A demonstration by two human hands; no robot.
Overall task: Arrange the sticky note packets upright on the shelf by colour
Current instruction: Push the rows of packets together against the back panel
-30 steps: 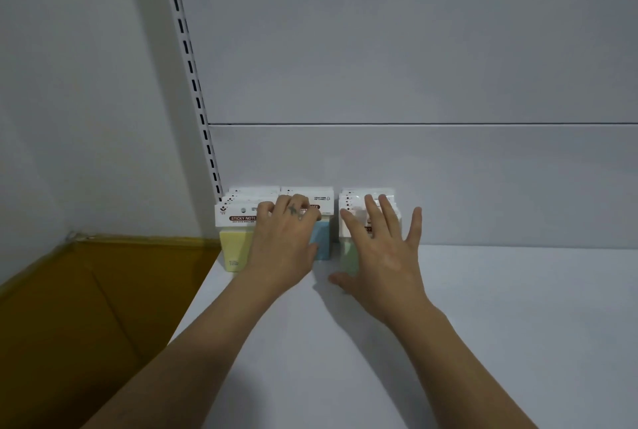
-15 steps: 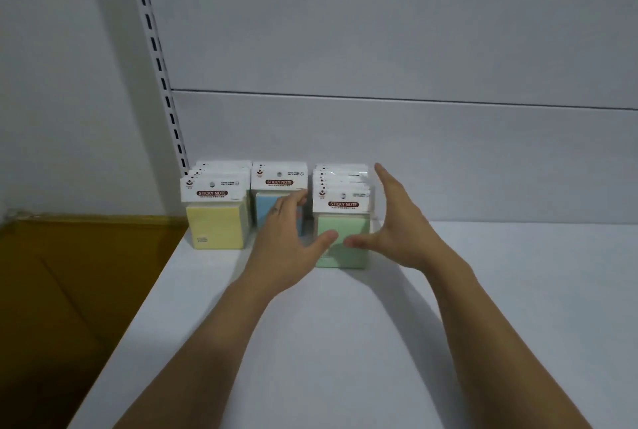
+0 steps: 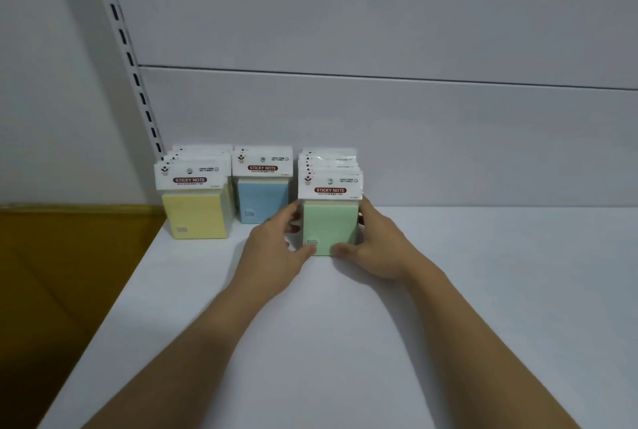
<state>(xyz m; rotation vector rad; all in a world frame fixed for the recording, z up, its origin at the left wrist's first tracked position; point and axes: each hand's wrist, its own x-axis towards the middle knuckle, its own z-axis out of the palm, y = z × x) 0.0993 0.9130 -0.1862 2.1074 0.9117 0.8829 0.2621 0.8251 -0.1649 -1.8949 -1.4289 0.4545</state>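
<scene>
Three upright rows of sticky note packets stand at the back left of the white shelf [image 3: 448,290]: a yellow row [image 3: 195,211], a blue row [image 3: 262,199] and a green row [image 3: 329,225]. Each packet has a white header card reading STICKY NOTE. My left hand [image 3: 276,249] presses the green row's left side, thumb at its front bottom edge. My right hand [image 3: 376,242] clasps the right side, thumb also on the front. The green row sits between both palms.
A slotted white upright [image 3: 133,63] runs up the back wall behind the yellow row. To the left, below the shelf edge, lies a brown cardboard surface [image 3: 69,273]. Bare shelf stretches to the right and toward me.
My left hand has left the blue row and both hands have closed in on the green row's sides. The view has shifted so the rows are fully exposed.
</scene>
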